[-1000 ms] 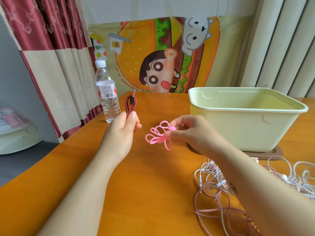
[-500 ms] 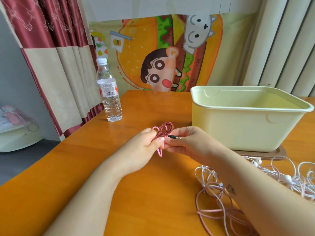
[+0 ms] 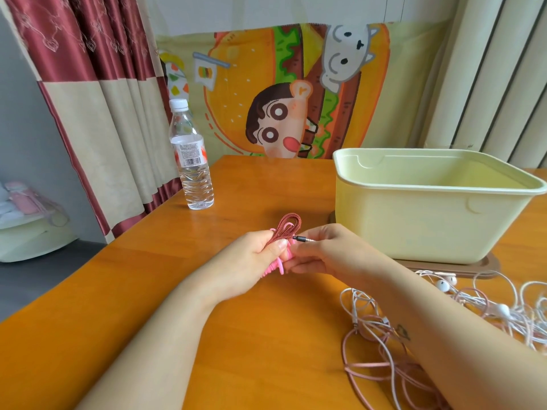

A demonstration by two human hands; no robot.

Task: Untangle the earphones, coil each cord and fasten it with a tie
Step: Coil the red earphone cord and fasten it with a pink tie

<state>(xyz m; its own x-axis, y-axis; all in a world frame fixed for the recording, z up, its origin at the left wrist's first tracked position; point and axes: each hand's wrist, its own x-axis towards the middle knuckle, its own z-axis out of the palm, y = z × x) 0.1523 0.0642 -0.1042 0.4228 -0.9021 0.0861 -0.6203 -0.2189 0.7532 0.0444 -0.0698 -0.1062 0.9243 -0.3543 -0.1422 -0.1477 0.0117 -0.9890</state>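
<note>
Fastening step: left hand (image 3: 251,257) grips the coiled dark-red braided cord (image 3: 286,227); right hand (image 3: 324,253) pinches the pink looped plastic ties (image 3: 276,265). Next, probably, one tie must wrap the coil.

Orange table (image 3: 266,335) bears water bottle (image 3: 194,170), tangled earphones (image 3: 502,309), and a tub (image 3: 414,220), seemingly on a tray (image 3: 490,266)

Cannot see the lower loops of the red cord (image 3: 286,227), buried in the left hand (image 3: 251,261); can see only slivers of the pink tie (image 3: 276,266) between that hand and the right hand (image 3: 322,253); lose part of the tangle (image 3: 373,329) under the right forearm and past the right and bottom edges; cannot read the bottle (image 3: 191,161) label; cannot see the box (image 3: 414,220) floor behind its near wall.
</note>
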